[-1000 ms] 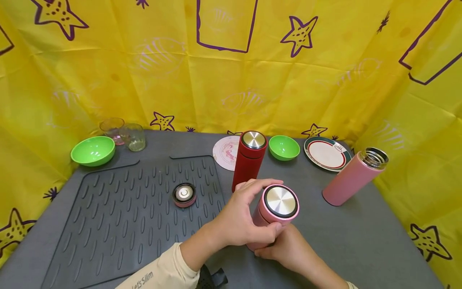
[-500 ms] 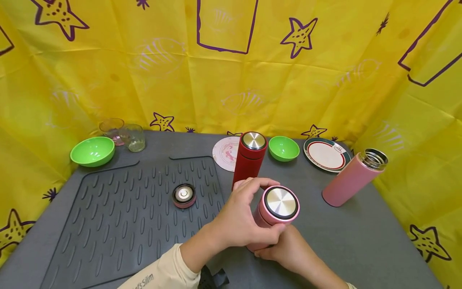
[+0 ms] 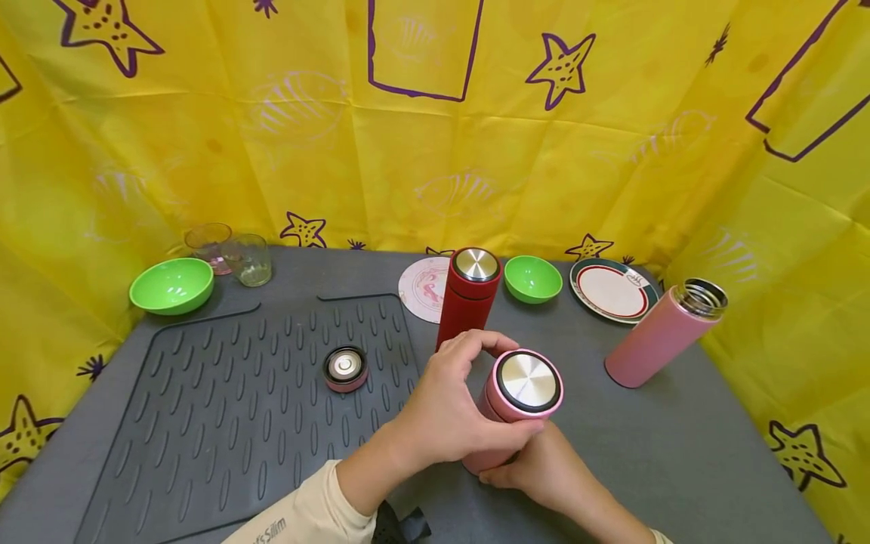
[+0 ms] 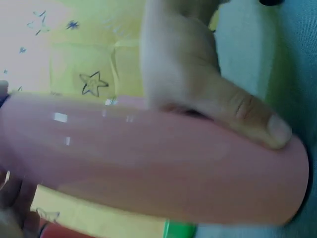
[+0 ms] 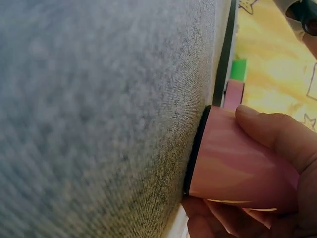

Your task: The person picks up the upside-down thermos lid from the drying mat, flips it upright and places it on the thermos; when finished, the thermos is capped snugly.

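A pink thermos (image 3: 484, 458) with a brushed-steel disc on its lid (image 3: 529, 381) stands on the grey table, held by both hands. My left hand (image 3: 445, 412) grips the lid from the left, with fingers behind it and thumb along the front. Low on the body, my right hand (image 3: 547, 468) holds the thermos, thumb near the base. The right wrist view shows the dark base of the thermos (image 5: 237, 153) at the table surface. In the left wrist view the body of the thermos (image 4: 158, 163) lies across the frame, and left fingertips (image 4: 17, 198) show near its lid end.
A red thermos (image 3: 469, 310) stands just behind my left hand. A loose lid (image 3: 345, 369) lies upturned on the dark ribbed mat (image 3: 224, 423). To the right is an uncapped pink thermos (image 3: 659, 340). Green bowls, glasses and a plate (image 3: 615, 291) line the back.
My left hand has turned slightly around the lid: its thumb has shifted right along the front, its fingers left behind. The right hand and the thermos stay in place.
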Tool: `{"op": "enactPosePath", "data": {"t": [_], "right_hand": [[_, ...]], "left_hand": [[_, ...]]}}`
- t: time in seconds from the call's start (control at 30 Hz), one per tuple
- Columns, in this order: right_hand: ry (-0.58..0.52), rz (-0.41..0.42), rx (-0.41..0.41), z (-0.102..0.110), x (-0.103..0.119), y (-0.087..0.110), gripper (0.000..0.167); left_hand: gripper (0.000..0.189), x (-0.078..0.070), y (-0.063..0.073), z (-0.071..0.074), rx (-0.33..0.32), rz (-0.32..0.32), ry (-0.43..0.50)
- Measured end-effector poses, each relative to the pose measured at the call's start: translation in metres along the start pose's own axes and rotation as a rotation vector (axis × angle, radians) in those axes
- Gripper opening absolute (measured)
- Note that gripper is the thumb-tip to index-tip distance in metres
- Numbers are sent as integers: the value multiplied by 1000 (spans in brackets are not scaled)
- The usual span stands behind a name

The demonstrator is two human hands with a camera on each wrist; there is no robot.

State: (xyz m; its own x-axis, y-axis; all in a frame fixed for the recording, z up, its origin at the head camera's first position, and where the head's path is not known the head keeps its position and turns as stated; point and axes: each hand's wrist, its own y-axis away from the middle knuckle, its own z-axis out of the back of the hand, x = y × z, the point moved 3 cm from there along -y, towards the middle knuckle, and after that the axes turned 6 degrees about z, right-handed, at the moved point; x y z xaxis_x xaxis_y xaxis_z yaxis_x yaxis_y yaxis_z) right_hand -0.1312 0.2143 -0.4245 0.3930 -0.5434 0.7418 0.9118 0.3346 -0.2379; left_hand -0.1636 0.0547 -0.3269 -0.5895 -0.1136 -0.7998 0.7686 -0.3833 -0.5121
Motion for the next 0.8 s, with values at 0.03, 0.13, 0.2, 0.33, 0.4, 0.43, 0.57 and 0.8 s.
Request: {"op": "enactPosePath", "data": {"t": [0.03,0.13,0.2,0.33,0.4,0.43,0.57,0.8], "right_hand": [[-12,-9,-5,0,0,0,70],[-39,-22,-7,1,0,-1,71],[-60,-38,3,0,0,-1,69],[-73,-39,37,-1,1,-1,61],[-48,-20,42,-2,1,-1,58],[-35,-16,40,-2,1,-1,58],[-6,-22,14,-2,0,-2,65],[-21,-47,0,1,0,-1,68]], "left_hand": [[63,1,-1,2,23,-32,18],[62,4,-4,5,113,-81,86],[62,5,-4,5,155,-75,119],[74,4,0,0,142,29,94],[75,2,2,-3,87,77,55],[75,2,3,-4,57,85,38],[63,0,1,1,23,21,33],[64,6,-5,8,198,-50,112]]}}
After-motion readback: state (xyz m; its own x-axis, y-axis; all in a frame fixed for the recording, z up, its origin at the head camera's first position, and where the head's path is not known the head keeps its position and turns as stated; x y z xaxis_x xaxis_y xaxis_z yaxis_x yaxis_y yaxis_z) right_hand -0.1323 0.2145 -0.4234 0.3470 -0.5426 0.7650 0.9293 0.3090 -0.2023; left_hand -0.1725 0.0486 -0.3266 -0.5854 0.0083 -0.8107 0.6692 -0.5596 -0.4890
